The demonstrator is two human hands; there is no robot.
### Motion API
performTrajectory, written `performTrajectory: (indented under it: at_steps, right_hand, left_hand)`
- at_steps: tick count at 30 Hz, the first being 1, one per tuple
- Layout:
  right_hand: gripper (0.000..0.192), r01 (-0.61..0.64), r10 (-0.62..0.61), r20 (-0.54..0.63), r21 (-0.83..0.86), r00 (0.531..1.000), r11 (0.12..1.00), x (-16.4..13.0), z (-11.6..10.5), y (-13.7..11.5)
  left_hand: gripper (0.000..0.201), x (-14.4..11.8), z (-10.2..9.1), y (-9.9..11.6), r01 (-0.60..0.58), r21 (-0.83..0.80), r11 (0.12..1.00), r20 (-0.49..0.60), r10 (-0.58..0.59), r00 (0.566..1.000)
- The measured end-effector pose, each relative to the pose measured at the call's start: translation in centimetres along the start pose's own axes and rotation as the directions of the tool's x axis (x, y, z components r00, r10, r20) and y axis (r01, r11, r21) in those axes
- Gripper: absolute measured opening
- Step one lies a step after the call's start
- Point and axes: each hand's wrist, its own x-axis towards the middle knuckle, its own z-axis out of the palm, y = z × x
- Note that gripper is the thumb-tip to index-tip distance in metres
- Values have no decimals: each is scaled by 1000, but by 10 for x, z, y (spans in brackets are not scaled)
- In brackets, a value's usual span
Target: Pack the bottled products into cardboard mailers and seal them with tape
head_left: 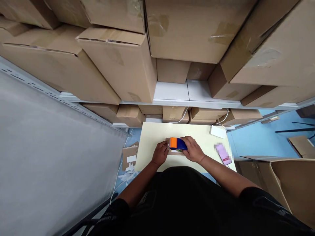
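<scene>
Holding orange-and-blue tape dispenser [180, 144] in closed right hand [194, 150] over brown cardboard [171, 152] on worktop [153, 135]. Resting half-curled left hand [160, 153] at cardboard's left edge; cannot tell whether gripping.

Tape dispenser [178, 144]: here it is, a little below and right of the frame's centre, bright orange at the left end, deep blue at the right, set sideways across the view.
Cardboard piece [173, 153]: brown, showing behind the dispenser, mostly covered, its lower edge peeking out; whether the two touch, no telling.
</scene>
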Motion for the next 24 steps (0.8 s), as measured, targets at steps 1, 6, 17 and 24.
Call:
performTrajectory:
  at_steps: [1, 6, 17, 24]
  right_hand:
    - [69, -5, 5, 19, -31, 1000, 1000, 0, 3, 0]
    - [69, -17, 22, 47, -108, 999, 994, -5, 3, 4]
    - [61, 38, -19, 84, -229, 996, 973, -8, 5, 4]
    - [63, 66, -38, 113, -247, 993, 967, -1, 1, 3]
  left_hand:
    - [39, 0, -1, 0, 8, -13, 1000, 7, -8, 1000]
    - [38, 4, -5, 1, 24, -107, 994, 13, -23, 1000]
    - [49, 33, -40, 34, 501, -624, 600, 298, -409, 862]
    - [46, 40, -50, 38, 650, -706, 282, 537, -385, 750]
